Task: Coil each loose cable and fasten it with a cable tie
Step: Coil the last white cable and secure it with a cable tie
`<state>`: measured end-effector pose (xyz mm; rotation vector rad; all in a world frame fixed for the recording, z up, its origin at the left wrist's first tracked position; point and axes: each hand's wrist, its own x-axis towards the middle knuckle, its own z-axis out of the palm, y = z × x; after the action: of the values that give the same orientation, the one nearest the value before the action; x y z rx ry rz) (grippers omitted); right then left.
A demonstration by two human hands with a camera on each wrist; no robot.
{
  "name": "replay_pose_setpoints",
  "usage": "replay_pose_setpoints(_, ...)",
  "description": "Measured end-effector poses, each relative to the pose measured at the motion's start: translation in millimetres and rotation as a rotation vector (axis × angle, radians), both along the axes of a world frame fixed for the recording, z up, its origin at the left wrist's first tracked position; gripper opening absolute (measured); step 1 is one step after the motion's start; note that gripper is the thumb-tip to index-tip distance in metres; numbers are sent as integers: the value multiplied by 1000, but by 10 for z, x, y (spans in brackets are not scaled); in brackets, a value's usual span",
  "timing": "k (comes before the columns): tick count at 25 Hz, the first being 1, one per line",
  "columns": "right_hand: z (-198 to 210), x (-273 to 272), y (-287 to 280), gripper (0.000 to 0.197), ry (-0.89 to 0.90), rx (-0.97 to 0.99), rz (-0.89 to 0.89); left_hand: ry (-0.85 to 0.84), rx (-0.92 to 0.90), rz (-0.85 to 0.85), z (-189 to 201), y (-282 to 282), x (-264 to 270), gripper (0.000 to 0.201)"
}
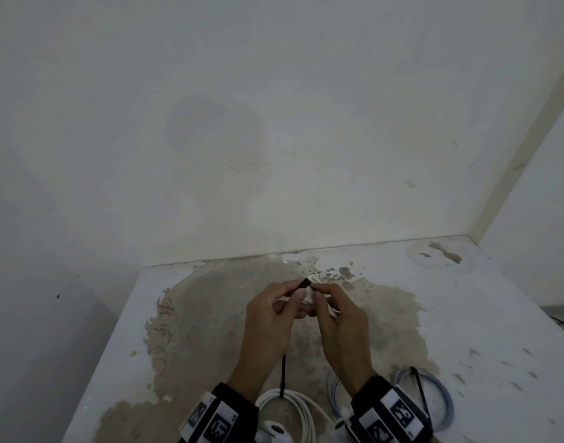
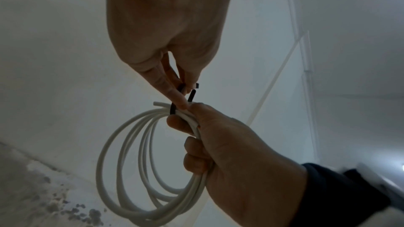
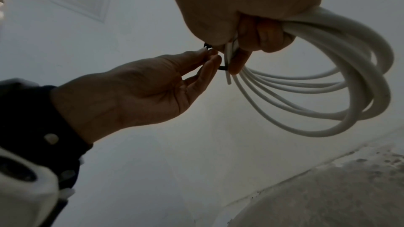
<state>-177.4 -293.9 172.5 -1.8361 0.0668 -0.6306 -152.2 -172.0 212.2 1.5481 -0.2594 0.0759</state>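
A coil of white cable (image 2: 109,144) hangs in the air above the stained table (image 1: 466,314), with my right hand (image 2: 196,144) gripping its gathered loops (image 3: 328,92). A black cable tie (image 2: 192,95) loops around the bundle just beyond that grip. My left hand (image 2: 183,96) pinches the tie near its head between thumb and fingertips. In the head view both hands meet mid-table, left hand (image 1: 301,290) and right hand (image 1: 320,292), and the tie head (image 1: 307,282) pokes up between them; the coil is mostly hidden behind them. The cable's cut end (image 3: 228,78) sticks out by the tie.
Two coiled cables lie at the near edge of the table: a white one with a plug (image 1: 293,407) and a blue-grey one (image 1: 440,398), each with a black tie on it. Walls close off the back and right of the table; its left edge drops away.
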Motion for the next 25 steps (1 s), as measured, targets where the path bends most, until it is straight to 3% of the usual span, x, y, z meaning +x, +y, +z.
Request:
replay_pose_setpoints(9, -10, 33, -34, 16, -23, -15, -26, -2, 13, -46, -9, 31, 8, 25)
replay_pose_setpoints(25, -172, 33, -142, 17, -20, -173, -59, -73, 182, -48, -31, 27, 28, 17)
